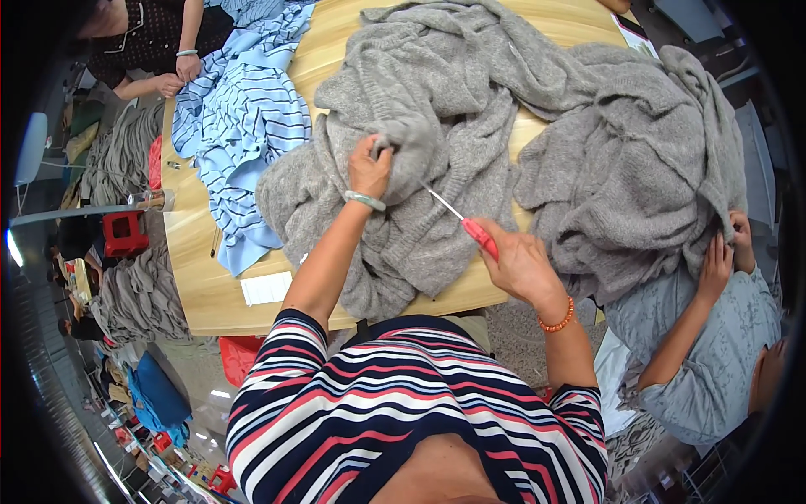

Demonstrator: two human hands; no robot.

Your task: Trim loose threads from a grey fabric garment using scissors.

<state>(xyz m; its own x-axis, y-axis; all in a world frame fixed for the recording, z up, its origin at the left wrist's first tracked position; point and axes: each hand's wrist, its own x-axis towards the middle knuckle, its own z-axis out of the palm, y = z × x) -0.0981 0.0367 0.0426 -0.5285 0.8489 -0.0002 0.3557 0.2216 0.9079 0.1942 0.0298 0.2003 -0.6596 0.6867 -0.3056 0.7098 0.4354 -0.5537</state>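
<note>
Grey knitted garments [395,84] lie in a loose heap across the middle of the table. My left hand [370,170] grips a bunched fold of this knit, fingers closed round it. In my right hand [522,267] is a thin metal rod-like tool with a red handle [481,238]. The rod points up and left into the fold near my left hand. Its tip is lost against the grey knit, so I cannot tell its shape or whether it passes through the fabric.
Another grey knit heap [630,160] covers the table's right side, where a co-worker's hands [720,260] hold its edge. Blue striped garments [252,109] lie at the left, with another person's hands [178,77] on them. A white paper [267,288] rests near the wooden table's [214,307] front edge.
</note>
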